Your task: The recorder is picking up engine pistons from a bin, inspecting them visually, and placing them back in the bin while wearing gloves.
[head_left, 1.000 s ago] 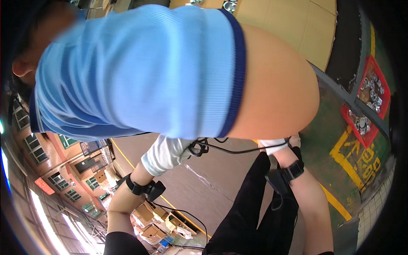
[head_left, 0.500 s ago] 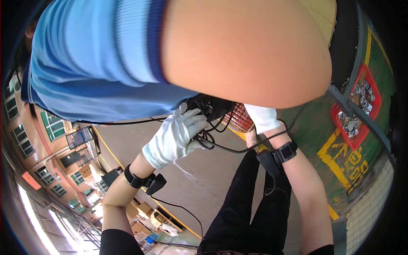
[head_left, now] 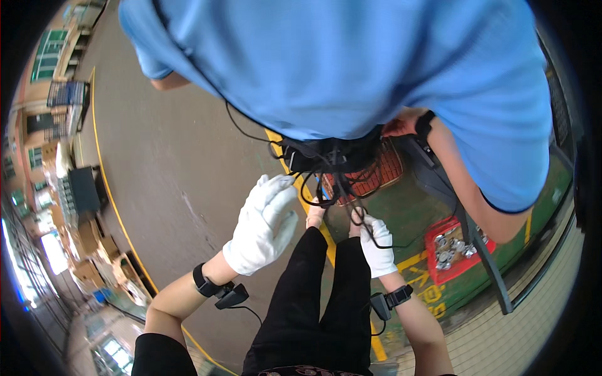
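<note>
A person in a light blue shirt [head_left: 326,75] stands close in front of me, with a black pack [head_left: 304,153] at the waist. Tangled black cables [head_left: 338,182] hang in loops beneath that pack. Just left of the cables, my left hand [head_left: 262,224], in a white glove, is raised with its fingers stretched and thumb apart. Its fingertips come close to the bundle; whether they touch it is unclear. On the right, my right hand [head_left: 377,247], gloved in white too, pinches a black cable [head_left: 374,238] that hangs down from the tangle.
Below the pack stands a brown woven seat [head_left: 382,178]. To the right, a red basket [head_left: 433,257] holds several silvery metal parts, near a dark metal bar [head_left: 486,257]. Yellow lines [head_left: 103,169] mark the floor, and cardboard boxes [head_left: 88,276] lie far left.
The person in blue has shifted, so the arm across my view is gone and the waist pack shows. My left hand has come off the cables. The right has moved lower and now shows on a cable.
</note>
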A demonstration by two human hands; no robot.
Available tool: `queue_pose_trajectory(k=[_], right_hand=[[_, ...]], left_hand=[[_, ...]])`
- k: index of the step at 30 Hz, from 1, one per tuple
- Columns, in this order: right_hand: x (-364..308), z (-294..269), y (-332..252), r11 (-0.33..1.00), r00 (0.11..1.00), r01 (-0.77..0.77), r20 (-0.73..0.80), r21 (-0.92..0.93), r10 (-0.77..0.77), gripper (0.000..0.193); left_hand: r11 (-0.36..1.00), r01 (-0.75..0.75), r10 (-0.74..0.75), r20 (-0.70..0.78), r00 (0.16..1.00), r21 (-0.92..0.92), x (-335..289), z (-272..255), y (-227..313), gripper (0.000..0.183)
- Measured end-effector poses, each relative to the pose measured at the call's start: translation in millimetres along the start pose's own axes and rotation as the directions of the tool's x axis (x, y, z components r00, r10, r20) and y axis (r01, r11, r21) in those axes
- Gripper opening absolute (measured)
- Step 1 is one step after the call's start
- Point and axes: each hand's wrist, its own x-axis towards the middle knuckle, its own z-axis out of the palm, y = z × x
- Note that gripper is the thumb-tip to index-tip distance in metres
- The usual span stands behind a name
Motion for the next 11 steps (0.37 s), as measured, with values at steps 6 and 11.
queue_pose_trajectory(k=[6,11], right_hand=[[-1.8,12.9,-48.0,0.994,0.965,0.081,0.255,-0.068,-0.061,0.023],[-0.4,46.4,18.4,0.991,0.805,-0.01,0.589,0.136,-0.073,0.023]], left_hand=[[0.923,0.383,-0.366,-0.217,0.905,0.038,-92.5,4.9,-25.4,0.034],[0.694,0.692,-0.684,-0.118,0.72,0.199,-214.6,31.1,36.3,0.014]])
